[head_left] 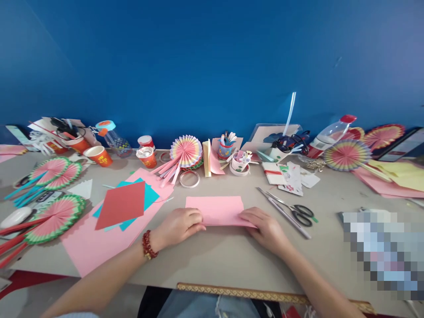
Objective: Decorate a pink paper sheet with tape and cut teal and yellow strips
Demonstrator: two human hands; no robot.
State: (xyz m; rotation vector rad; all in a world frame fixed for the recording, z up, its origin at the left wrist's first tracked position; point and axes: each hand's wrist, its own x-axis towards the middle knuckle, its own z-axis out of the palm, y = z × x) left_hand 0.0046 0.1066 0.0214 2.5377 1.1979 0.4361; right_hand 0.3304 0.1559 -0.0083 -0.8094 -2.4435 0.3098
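Observation:
A pink sheet of paper lies flat on the grey table right in front of me. My left hand rests on its near left corner with the fingers curled and pressing on the edge. My right hand presses the near right corner, fingers bent over the paper's edge. A red bead bracelet is on my left wrist.
To the left lie red, teal and large pink sheets and watermelon-patterned paper fans. Scissors and a ruler lie to the right. Cups, a rainbow fan, tape rolls and a bottle line the back by the blue wall.

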